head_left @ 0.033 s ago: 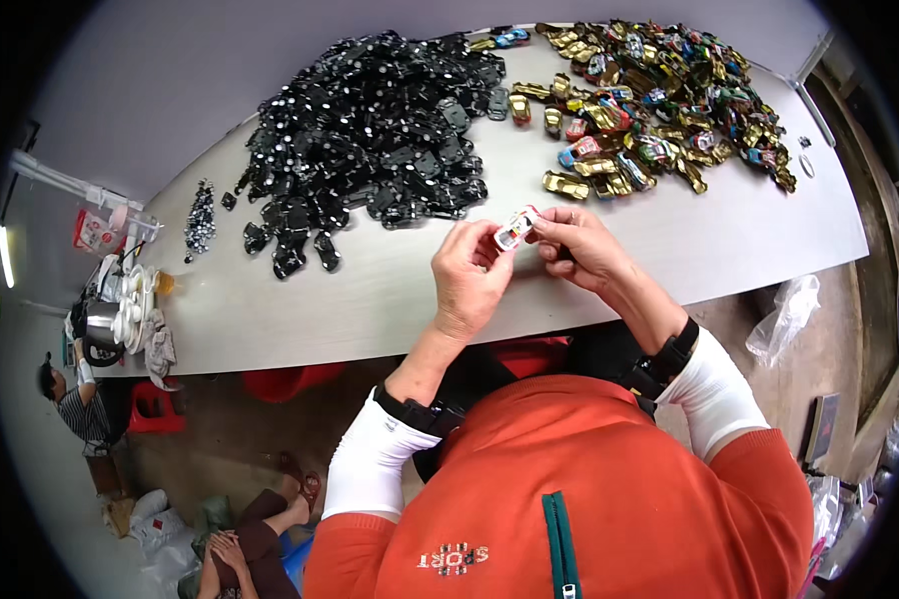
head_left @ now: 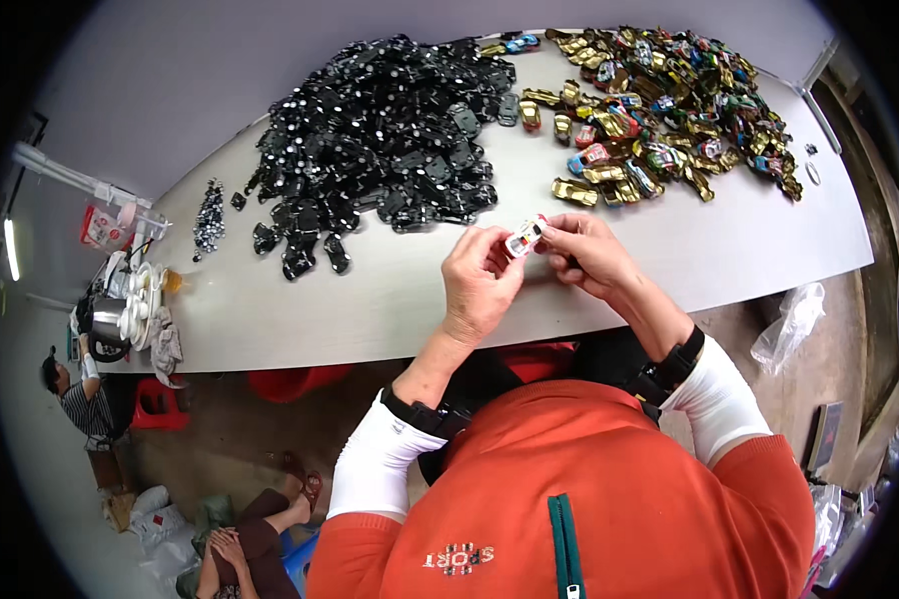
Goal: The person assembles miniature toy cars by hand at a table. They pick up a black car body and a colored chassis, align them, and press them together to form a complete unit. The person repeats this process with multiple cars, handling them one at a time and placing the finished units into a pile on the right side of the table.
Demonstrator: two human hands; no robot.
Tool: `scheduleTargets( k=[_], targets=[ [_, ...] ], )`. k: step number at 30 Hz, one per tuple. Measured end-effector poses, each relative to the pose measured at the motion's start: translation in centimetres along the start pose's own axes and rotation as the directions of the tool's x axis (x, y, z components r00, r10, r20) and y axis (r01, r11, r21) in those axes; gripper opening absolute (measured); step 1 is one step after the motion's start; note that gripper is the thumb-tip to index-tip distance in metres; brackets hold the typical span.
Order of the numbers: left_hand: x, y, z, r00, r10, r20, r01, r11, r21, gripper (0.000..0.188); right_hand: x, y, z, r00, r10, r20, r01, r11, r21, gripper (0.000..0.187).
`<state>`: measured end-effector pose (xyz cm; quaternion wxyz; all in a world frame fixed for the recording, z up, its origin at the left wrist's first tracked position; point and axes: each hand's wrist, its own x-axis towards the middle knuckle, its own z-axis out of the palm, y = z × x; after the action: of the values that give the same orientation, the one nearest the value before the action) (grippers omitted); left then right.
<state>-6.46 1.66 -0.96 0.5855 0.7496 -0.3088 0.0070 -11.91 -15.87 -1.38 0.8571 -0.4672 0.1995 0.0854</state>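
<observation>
Though illegible, markings [head_left: 531, 230] on wht/red toy car [head_left: 523, 239] in pinch of L fingers [head_left: 481, 243] & R fingers [head_left: 569, 226]; lettered orange top [head_left: 514, 459]

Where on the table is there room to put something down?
Bare patches on the table: between the black pile, left hand and front edge; between the right hand, gold pile and right edge. Crowded: both piles, and around the kettle and cloth.

One head-worn fisheye camera looks steeply down from close above, past the sweater [head_left: 649, 489], toward left hand [head_left: 481, 285], right hand [head_left: 591, 255] and counter [head_left: 270, 324].
</observation>
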Motion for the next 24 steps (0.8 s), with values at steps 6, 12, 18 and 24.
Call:
scheduleTargets(
  k=[6, 12, 18, 24],
  targets=[
    [0.6, -1.3, -1.8, 0.969, -0.130, 0.209, 0.159, 0.979, -0.126, 0.021, -1.6, -1.5, 1.2, 0.694, -0.530, 0.487, 0.613, 0.079, -0.786, 0.041],
    [3.5, -2.4, -4.9, 0.993, -0.062, 0.097, 0.043, 0.981, 0.189, 0.031, -1.1, -1.8, -0.2, 0.760, -0.481, 0.437, 0.516, 0.037, -0.856, 0.028],
    [10.3, -3.6, -6.9, 0.952, -0.239, -0.191, 0.303, 0.656, 0.692, 0.043, -1.7, -0.7, -0.8, 0.770, -0.516, 0.375, 0.489, 0.101, -0.866, 0.030],
    [10.2, -6.4, -7.6, 0.958, -0.186, -0.220, 0.287, 0.680, 0.674, 0.018, -2.1, -0.5, -0.7, 0.780, -0.541, 0.315, 0.471, 0.175, -0.865, 0.028]
  ],
)
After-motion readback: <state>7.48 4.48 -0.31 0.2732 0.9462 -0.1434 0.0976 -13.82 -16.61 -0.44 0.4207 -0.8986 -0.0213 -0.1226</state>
